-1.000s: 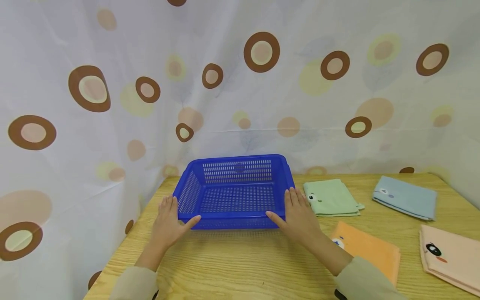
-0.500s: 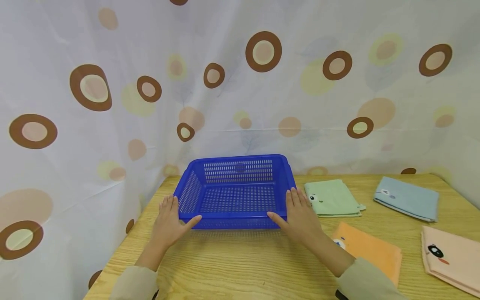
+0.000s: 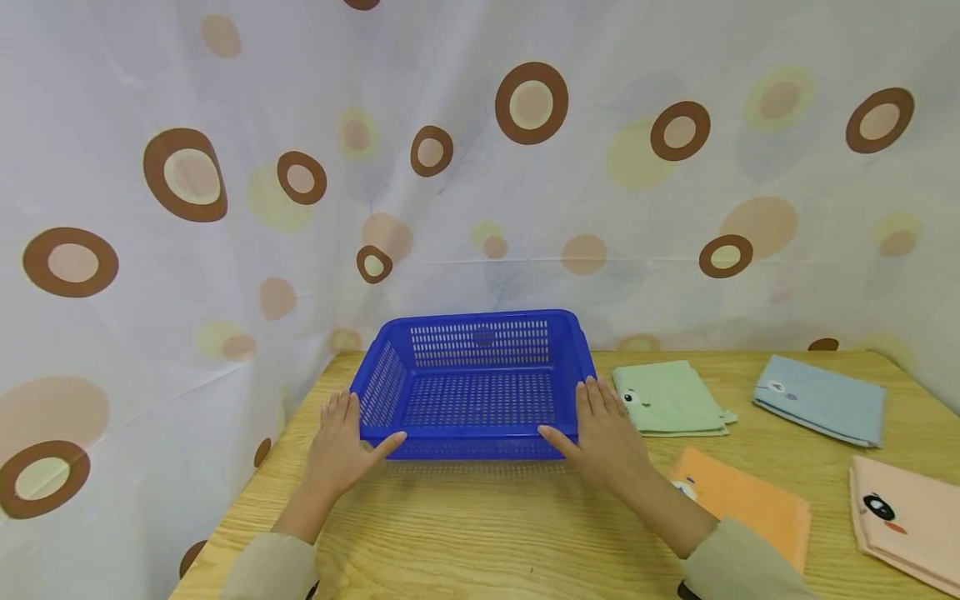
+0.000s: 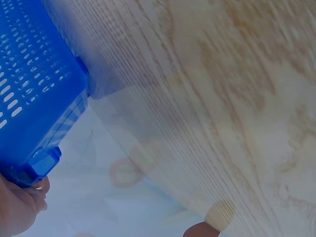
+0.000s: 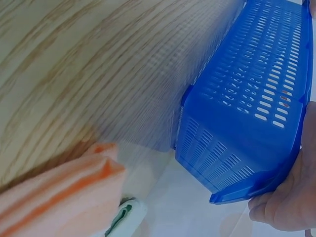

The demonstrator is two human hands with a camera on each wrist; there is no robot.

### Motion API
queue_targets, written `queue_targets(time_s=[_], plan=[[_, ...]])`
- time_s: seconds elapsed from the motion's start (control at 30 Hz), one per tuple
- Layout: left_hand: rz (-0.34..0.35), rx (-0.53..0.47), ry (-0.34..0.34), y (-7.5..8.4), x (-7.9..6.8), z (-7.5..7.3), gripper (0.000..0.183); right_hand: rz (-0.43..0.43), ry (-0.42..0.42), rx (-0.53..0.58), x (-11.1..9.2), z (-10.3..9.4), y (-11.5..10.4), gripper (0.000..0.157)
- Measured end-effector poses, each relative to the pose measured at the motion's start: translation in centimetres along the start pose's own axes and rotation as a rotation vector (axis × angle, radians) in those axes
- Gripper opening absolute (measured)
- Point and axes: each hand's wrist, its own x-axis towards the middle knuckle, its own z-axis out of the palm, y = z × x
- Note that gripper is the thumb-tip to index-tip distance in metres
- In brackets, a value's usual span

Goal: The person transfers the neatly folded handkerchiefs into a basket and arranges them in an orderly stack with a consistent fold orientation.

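A blue plastic basket (image 3: 472,431) with slotted walls and a perforated bottom sits near the back left of the table, with nothing in it. My left hand (image 3: 336,450) holds its near left corner, the thumb along the front rim and the fingers at the side. At the near right corner, my right hand (image 3: 611,437) holds it the same way. Both wrist views show fingers curling under the basket's rim; in the right one the basket wall (image 5: 237,143) fills the right side. Part of the right side wall is hidden behind the right hand in the head view.
Folded cloths with embroidered faces lie to the right on the wooden table (image 3: 457,533): green (image 3: 671,400), blue (image 3: 825,402), orange (image 3: 750,504) and pink (image 3: 911,525). The orange one is close by the right forearm. A patterned curtain (image 3: 450,208) stands behind and left.
The head view has shifted slightly, so everything appears a little further right. Both hands keep the same hold on the basket.
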Motion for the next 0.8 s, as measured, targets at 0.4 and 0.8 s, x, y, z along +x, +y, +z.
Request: queue_targets(time_s=[0.4, 0.8], plan=[[0.007, 0.008, -0.011, 0.4, 0.0, 0.1, 0.104, 0.02, -0.001, -0.002, -0.6, -0.4, 0.1, 0.088], [0.017, 0.007, 0.007, 0.7, -0.3, 0.4, 0.104, 0.02, 0.015, -0.005, -1.1, -0.6, 0.4, 0.087]])
